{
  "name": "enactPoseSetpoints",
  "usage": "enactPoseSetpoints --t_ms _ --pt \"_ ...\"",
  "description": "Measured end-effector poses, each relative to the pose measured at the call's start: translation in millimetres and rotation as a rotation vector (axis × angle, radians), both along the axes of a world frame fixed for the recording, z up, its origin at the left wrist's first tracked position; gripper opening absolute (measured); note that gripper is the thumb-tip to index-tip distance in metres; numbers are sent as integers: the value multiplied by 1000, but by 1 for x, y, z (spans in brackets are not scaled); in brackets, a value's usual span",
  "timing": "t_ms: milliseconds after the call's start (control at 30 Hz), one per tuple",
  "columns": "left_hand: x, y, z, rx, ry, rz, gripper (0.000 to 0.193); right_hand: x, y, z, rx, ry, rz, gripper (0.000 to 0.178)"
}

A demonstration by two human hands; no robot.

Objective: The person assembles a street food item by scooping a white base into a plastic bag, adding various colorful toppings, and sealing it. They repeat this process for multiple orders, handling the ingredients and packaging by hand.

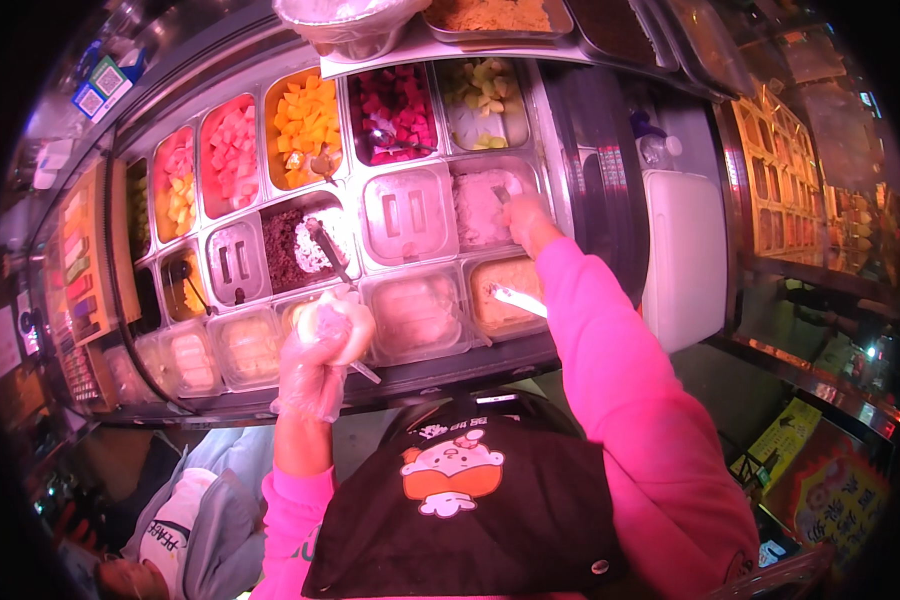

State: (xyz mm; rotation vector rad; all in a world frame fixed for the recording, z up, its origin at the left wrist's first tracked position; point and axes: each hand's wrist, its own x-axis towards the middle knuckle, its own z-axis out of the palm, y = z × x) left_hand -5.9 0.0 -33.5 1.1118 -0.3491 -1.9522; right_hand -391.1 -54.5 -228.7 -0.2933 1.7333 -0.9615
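My left hand [310, 375], in a clear plastic glove, is closed around a soft white dough wrapper [354, 338] with a pale purple filling in its middle. It is held over the near row of pans. My right hand [530, 222] reaches to a pan of pale, creamy paste [478, 208]. Its fingers are closed on a small utensil [501, 194] whose end is in the paste; the kind of utensil is not clear. A flat spatula [518, 299] lies across the pan of orange-tan paste [495, 272] below my right wrist.
Diced yellow mango [307, 115], pink fruit [232, 155] and dark red cubes [400, 105] fill far pans. Lidded pans [408, 212] stand between. A spoon handle [327, 250] juts from a dark-and-white pan. A white bin [684, 260] is at right; a person [195, 510] is at lower left.
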Motion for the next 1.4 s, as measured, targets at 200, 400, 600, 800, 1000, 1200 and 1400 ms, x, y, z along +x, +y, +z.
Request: enactPoseSetpoints --t_ms 200,400,600,800,1000,1200,1400 --pt "-12 -5 -23 19 18 -63 44 16 3 2 73 129 -41 15" --pt "-41 -29 -57 -65 311 -70 38 -1 24 52 13 -191 113 6" --pt "-78 -43 -55 22 345 154 41 27 84 155 -352 -188 190 27" --pt "-115 -35 -34 83 737 163 30 96 134 203 -709 893 415 50" --pt "-139 -20 -22 -80 511 101 36 115 142 182 -424 1208 665 62" --pt "-156 -13 -28 -236 151 151 51 99 147 201 -721 644 506 53" --pt "-149 -14 -15 -229 140 97 58 85 152 229 -529 -38 364 48"
